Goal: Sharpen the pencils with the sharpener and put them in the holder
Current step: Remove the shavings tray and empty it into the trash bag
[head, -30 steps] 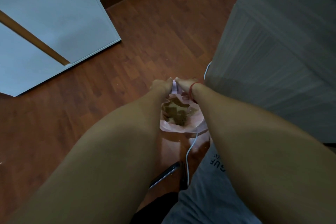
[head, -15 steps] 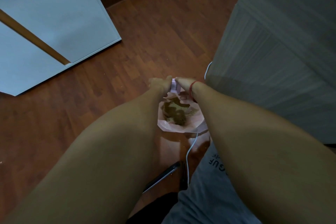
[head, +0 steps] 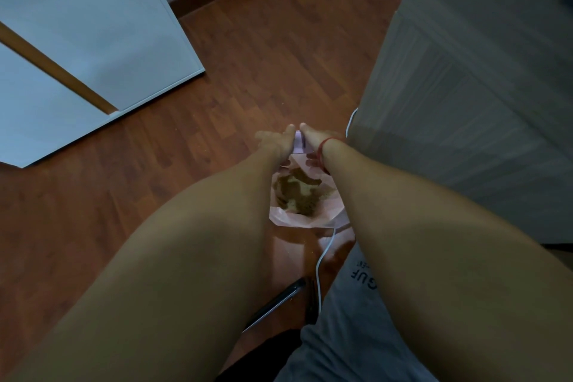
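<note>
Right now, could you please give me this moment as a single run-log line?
left hand + right hand: holding pink sharpener | below: pink bag of shavings, on wooden floor | pencil, holder: not visible

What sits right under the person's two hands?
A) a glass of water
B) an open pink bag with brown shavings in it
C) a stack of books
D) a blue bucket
B: the open pink bag with brown shavings lies on the wooden floor just below the left hand and right hand.
</note>
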